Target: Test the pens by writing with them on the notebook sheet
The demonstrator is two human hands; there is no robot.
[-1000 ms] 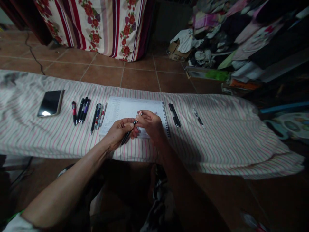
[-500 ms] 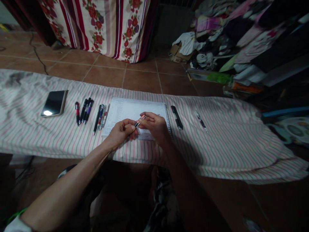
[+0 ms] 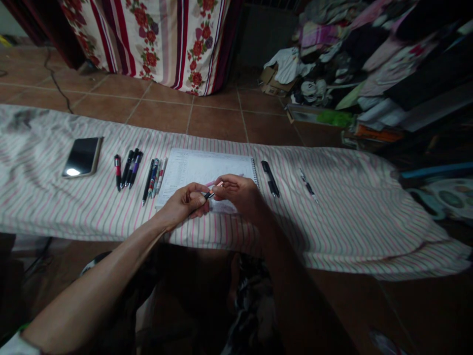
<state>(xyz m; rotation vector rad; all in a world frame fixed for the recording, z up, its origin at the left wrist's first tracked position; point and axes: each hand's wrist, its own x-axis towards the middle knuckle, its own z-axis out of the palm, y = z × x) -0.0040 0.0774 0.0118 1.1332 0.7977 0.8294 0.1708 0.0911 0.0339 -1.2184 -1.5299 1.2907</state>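
Note:
Over the notebook (image 3: 207, 165), my left hand (image 3: 188, 202) pinches the dark end of a small pen (image 3: 209, 195) between thumb and fingers. My right hand (image 3: 238, 192) has its fingertips closed on the other end, where a pinkish part shows; much of the pen is hidden. Under the hands lies the spiral-bound notebook with faint writing. Left of it are several pens (image 3: 152, 180) side by side, a purple and black group (image 3: 132, 170) and a red and black pen (image 3: 118, 172). Two black pens (image 3: 271, 178) lie just right of the spiral.
A white and dark pen (image 3: 308, 185) lies farther right on the striped cloth (image 3: 354, 212). A phone (image 3: 83, 157) lies at the left. Beyond the tiled floor (image 3: 218, 118) hang a floral curtain (image 3: 166, 44) and, to the right, piled clothes (image 3: 321, 44) by a cardboard box (image 3: 273, 83).
Both hands have shifted slightly, the pen between them sitting a little lower and more to the left. The right fingers have changed position on it. Pens on the cloth stay put.

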